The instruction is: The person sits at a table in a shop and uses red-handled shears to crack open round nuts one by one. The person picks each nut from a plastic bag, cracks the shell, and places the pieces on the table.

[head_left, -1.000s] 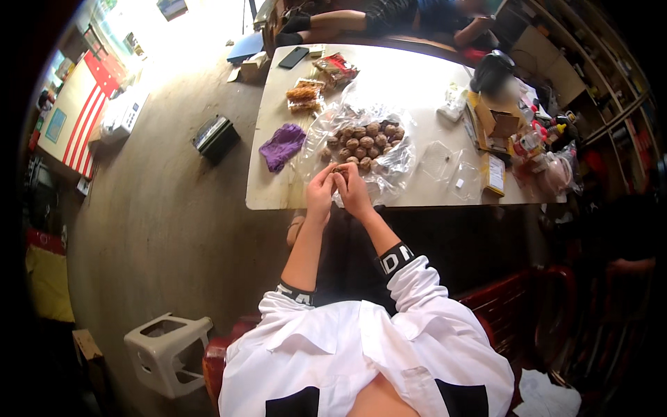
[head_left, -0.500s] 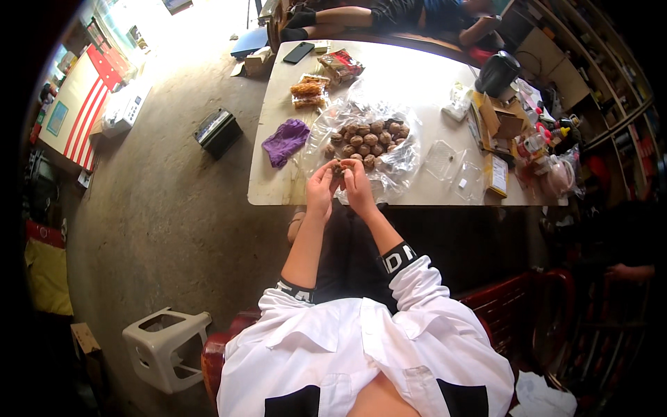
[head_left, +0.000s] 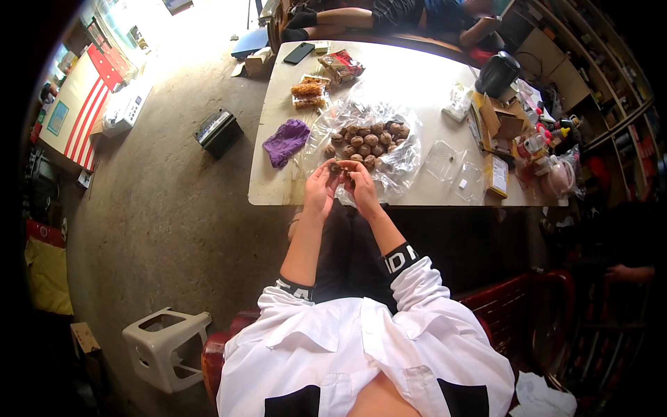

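Observation:
Close together at the table's front edge, both my hands are closed around a brown walnut [head_left: 335, 169]. My left hand [head_left: 321, 191] grips it from the left with thumb and fingertips. From the other side my right hand [head_left: 361, 187] pinches at it, with a dark brown bit showing by its fingers; whether that is a broken piece, I cannot tell. Just beyond lie several whole walnuts [head_left: 370, 140], heaped on a spread clear plastic bag [head_left: 406, 158]. The fingers hide part of the held walnut.
A crumpled purple cloth [head_left: 285, 143] lies left of the bag. Snack packets [head_left: 310, 91] and a phone [head_left: 299, 53] are farther back. Clear plastic trays [head_left: 440, 160], a yellow box [head_left: 497, 175] and a black kettle [head_left: 497, 74] stand to the right. Beyond the table a person [head_left: 399, 15] reclines.
My right hand has turned and its fingers have curled in more, a dark bit now showing by them. Both hands stay at the same spot by the table edge.

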`<control>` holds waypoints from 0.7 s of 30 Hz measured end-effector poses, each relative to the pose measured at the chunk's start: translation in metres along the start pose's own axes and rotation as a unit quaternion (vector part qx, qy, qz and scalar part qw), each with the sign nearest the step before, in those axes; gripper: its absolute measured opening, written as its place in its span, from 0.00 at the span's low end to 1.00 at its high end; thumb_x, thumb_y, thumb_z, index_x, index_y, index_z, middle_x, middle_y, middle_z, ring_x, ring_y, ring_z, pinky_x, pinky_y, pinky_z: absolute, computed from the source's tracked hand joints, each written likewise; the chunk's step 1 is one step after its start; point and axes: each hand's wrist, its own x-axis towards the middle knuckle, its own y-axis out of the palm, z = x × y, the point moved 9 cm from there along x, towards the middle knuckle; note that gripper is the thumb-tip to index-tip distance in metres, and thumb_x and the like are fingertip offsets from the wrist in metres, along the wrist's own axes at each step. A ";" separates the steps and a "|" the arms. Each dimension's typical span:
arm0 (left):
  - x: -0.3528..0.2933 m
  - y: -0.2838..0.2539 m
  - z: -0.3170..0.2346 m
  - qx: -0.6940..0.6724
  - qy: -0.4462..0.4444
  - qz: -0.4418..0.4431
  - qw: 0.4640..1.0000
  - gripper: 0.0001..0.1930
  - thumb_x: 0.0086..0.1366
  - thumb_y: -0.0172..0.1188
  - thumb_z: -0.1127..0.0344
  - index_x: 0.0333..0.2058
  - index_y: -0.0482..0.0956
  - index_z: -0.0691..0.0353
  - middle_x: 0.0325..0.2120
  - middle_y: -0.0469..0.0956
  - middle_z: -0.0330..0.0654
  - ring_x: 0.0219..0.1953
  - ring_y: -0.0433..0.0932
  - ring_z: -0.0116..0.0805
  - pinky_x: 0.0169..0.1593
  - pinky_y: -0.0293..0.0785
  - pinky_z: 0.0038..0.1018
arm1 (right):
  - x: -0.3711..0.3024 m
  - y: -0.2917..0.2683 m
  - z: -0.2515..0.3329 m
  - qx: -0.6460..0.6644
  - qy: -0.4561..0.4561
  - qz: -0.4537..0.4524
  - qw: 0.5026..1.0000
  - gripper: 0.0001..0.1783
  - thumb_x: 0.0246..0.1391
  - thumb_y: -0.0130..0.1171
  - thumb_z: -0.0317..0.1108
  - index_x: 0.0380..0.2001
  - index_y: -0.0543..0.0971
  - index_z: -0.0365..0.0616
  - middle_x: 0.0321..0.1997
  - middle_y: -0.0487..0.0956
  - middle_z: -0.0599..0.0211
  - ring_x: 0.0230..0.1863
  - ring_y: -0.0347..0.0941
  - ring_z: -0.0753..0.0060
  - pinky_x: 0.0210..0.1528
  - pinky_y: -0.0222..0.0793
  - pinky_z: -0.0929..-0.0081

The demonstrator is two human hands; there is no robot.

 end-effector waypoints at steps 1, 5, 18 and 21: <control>0.000 0.000 -0.001 -0.003 0.001 0.001 1.000 0.14 0.69 0.44 0.72 0.50 0.69 0.72 0.43 0.75 0.49 0.45 0.77 0.37 0.52 0.75 0.29 | -0.001 0.002 0.001 0.016 0.007 -0.006 1.000 0.15 0.56 0.38 0.26 0.43 0.72 0.40 0.32 0.72 0.73 0.25 0.61 0.88 0.27 0.60 0.89; -0.004 0.003 -0.002 -0.017 0.001 0.012 1.000 0.14 0.68 0.45 0.73 0.49 0.69 0.72 0.42 0.75 0.49 0.45 0.77 0.37 0.53 0.75 0.30 | 0.003 0.000 -0.004 0.116 0.029 -0.002 0.993 0.12 0.57 0.42 0.27 0.41 0.73 0.39 0.32 0.73 0.73 0.26 0.63 0.86 0.30 0.63 0.88; 0.001 -0.008 0.011 0.007 -0.010 -0.015 1.000 0.13 0.69 0.44 0.71 0.48 0.69 0.71 0.43 0.75 0.49 0.46 0.76 0.39 0.54 0.74 0.32 | 0.007 -0.032 -0.006 -0.051 -0.048 -0.129 0.989 0.05 0.58 0.55 0.31 0.35 0.72 0.41 0.29 0.75 0.70 0.25 0.67 0.85 0.25 0.64 0.86; 0.001 -0.015 0.010 0.043 -0.016 -0.068 0.997 0.12 0.70 0.44 0.69 0.47 0.70 0.68 0.42 0.76 0.48 0.47 0.76 0.41 0.53 0.75 0.34 | 0.008 -0.051 -0.031 0.291 0.071 -0.109 0.948 0.04 0.57 0.52 0.28 0.36 0.72 0.41 0.34 0.76 0.66 0.32 0.71 0.77 0.33 0.70 0.81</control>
